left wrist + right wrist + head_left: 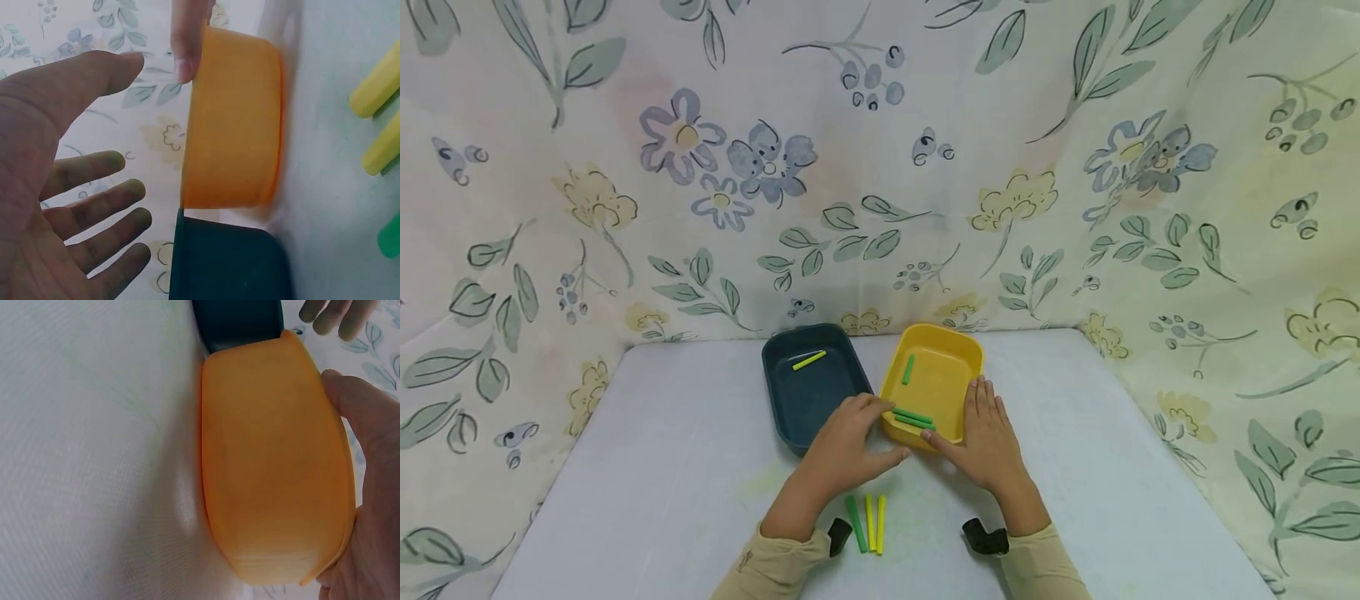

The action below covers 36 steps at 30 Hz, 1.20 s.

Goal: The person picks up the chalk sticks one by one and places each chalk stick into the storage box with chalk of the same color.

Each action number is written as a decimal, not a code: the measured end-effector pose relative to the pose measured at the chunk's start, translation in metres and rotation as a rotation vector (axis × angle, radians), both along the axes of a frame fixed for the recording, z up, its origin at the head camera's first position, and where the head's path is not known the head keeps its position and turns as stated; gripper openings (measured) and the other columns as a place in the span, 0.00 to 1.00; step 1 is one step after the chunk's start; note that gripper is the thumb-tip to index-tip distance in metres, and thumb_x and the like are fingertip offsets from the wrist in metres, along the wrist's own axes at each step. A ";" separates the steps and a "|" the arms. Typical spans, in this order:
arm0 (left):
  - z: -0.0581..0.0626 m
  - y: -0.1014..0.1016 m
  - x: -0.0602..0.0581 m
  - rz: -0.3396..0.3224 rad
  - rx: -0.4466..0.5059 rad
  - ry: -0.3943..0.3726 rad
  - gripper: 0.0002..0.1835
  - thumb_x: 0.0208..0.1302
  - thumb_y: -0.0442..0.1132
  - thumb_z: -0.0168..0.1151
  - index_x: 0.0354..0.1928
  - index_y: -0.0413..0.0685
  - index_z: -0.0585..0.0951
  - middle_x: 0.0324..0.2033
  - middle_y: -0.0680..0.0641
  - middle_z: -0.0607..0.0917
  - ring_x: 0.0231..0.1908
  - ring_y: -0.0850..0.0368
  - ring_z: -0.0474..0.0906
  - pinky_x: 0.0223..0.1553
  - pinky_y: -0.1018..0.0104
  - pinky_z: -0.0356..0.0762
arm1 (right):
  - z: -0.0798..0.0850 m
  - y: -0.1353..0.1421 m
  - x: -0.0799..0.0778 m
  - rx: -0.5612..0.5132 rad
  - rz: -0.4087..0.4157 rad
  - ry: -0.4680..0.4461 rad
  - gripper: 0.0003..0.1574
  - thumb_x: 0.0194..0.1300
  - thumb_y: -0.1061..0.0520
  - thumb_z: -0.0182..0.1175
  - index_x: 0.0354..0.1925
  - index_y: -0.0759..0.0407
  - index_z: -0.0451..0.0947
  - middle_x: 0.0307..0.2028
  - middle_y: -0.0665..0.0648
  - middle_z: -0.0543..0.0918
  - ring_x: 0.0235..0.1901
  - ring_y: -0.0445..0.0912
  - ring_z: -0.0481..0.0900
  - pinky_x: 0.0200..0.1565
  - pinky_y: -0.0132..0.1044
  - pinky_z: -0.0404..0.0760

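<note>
My right hand lies at the near right corner of a yellow tray. Its fingers run straight along the right rim, and the thumb touches the near rim. Held out with thumb and fingers spread, my left hand has nothing in its grasp. It hovers over the gap between the yellow tray and a dark blue tray, fingertips close to the yellow tray's near left corner. Inside the yellow tray, two green sticks lie near the front and another green stick farther back.
A yellow stick lies in the dark tray. On the white table, between my forearms, are a green stick and two yellow sticks. Black wrist mounts show at the cuffs. Floral cloth hangs behind.
</note>
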<state>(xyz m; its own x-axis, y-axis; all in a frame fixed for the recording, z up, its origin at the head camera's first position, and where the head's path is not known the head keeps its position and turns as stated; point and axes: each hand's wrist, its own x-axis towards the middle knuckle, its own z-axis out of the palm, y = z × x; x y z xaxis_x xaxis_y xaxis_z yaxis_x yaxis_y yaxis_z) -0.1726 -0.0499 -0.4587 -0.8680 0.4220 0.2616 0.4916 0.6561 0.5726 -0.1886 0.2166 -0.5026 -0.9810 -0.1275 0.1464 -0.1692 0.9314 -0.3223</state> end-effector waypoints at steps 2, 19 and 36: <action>0.001 0.000 0.003 0.006 -0.002 -0.002 0.37 0.62 0.62 0.76 0.68 0.53 0.81 0.60 0.52 0.83 0.59 0.56 0.78 0.62 0.53 0.81 | 0.000 0.000 0.000 -0.006 0.000 -0.001 0.82 0.63 0.12 0.53 0.83 0.73 0.41 0.84 0.71 0.43 0.85 0.64 0.41 0.83 0.62 0.46; 0.002 -0.009 0.021 -0.032 0.019 -0.079 0.37 0.62 0.63 0.76 0.68 0.52 0.82 0.60 0.53 0.83 0.58 0.59 0.78 0.60 0.53 0.82 | -0.002 0.000 -0.001 0.001 -0.002 -0.012 0.83 0.63 0.12 0.52 0.83 0.73 0.40 0.85 0.72 0.43 0.85 0.64 0.40 0.83 0.61 0.45; -0.006 -0.017 0.038 -0.063 0.038 -0.140 0.34 0.62 0.64 0.76 0.65 0.56 0.83 0.58 0.55 0.84 0.58 0.58 0.79 0.59 0.52 0.83 | -0.001 0.000 -0.001 -0.005 0.005 0.001 0.82 0.64 0.13 0.53 0.83 0.74 0.41 0.84 0.73 0.44 0.85 0.65 0.41 0.83 0.62 0.45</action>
<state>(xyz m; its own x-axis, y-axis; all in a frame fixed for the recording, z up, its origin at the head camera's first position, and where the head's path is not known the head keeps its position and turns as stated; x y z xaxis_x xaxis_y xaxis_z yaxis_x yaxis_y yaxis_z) -0.1345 -0.0669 -0.4643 -0.8692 0.4689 0.1571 0.4449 0.6029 0.6623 -0.1892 0.2165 -0.5033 -0.9801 -0.1321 0.1482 -0.1746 0.9289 -0.3267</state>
